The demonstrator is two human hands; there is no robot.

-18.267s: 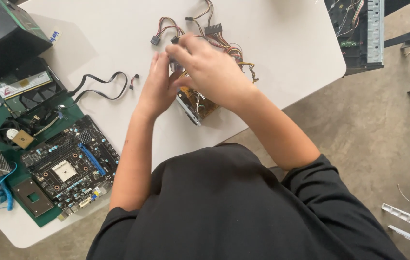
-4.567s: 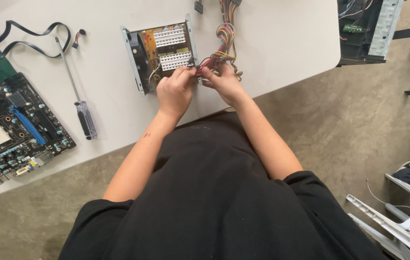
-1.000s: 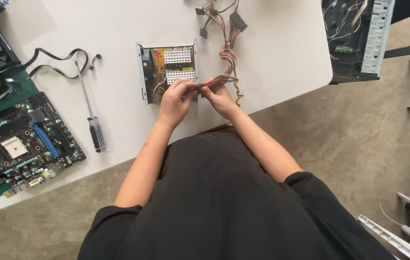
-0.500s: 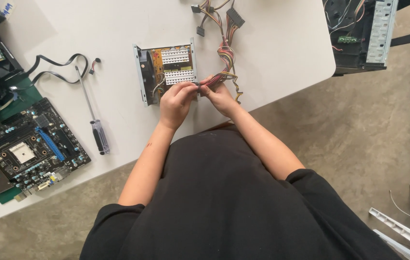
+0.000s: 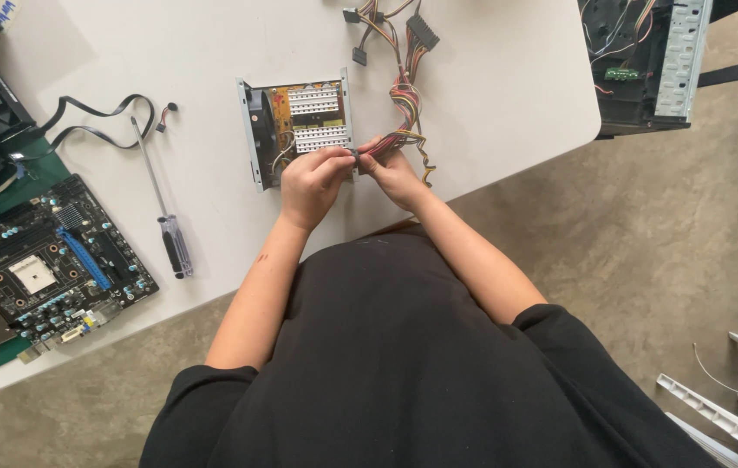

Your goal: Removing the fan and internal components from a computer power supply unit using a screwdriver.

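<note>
working at the near right corner of the open psu [image 5: 295,130], both hands meet where the wire bundle [image 5: 404,113] leaves the case. the psu lies flat on the table [image 5: 490,78], lid off, heatsinks and board showing, its fan wall on the left side.

- left hand [image 5: 310,180]: curled, fingertips pinching a small dark part at the psu's near right corner – what the part is cannot be told.
- right hand [image 5: 393,169]: closed around the wires just right of that corner, thumb toward the left hand. the two hands are touching or nearly so.
- the bundle's long axis runs from the psu's right side away from the person, ending in connectors beyond the psu's far edge.
- both hands are equally near the work point; the left lies over the case edge, the right over the wires.

left of the psu lies a screwdriver [image 5: 165,221], well apart; further left, a motherboard [image 5: 48,269].

change from half a second earlier – the grip and the psu's position on the table match; only the view has shifted slightly.
</note>
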